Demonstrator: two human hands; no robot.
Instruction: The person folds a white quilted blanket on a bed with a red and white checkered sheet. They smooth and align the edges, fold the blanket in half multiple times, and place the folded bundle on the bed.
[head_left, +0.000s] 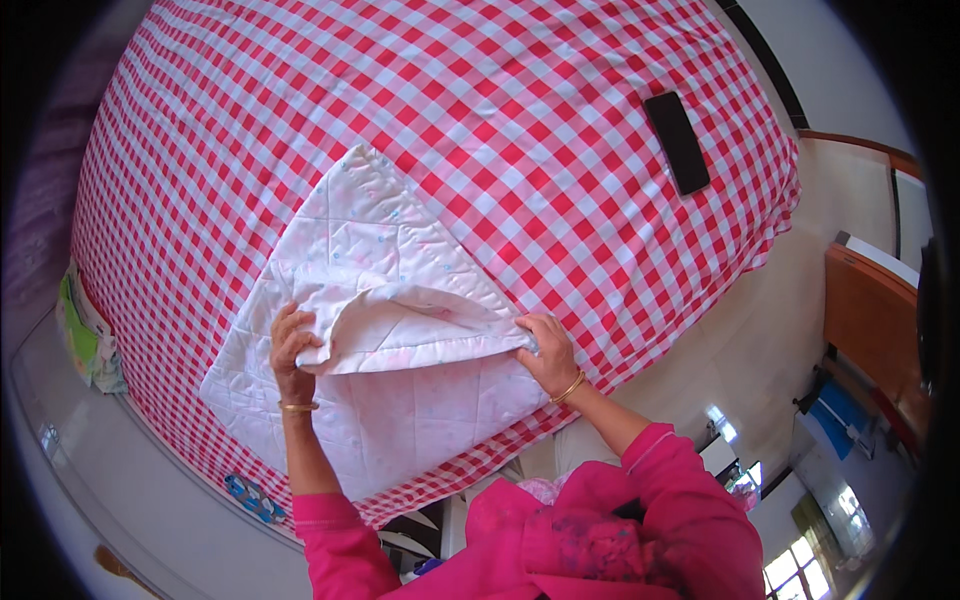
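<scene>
A white quilted blanket (420, 420) with a faint pink and blue pattern lies on the bed, one corner pointing away from me. Part of it is turned up into a raised fold between my hands. My left hand (293, 340) grips the left end of that fold, fingers curled on the cloth. At the fold's right end, my right hand (546, 353) pinches the edge between thumb and fingers. The underside of the fold and some fingertips are hidden by the cloth.
A red and white checked sheet (480, 130) covers the bed. A black smartphone (677, 143) lies on it at the right. Green and white cloth (90, 335) sits by the left edge, with a blue patterned item (254, 498) at the lower left. Brown furniture (870, 305) stands at far right.
</scene>
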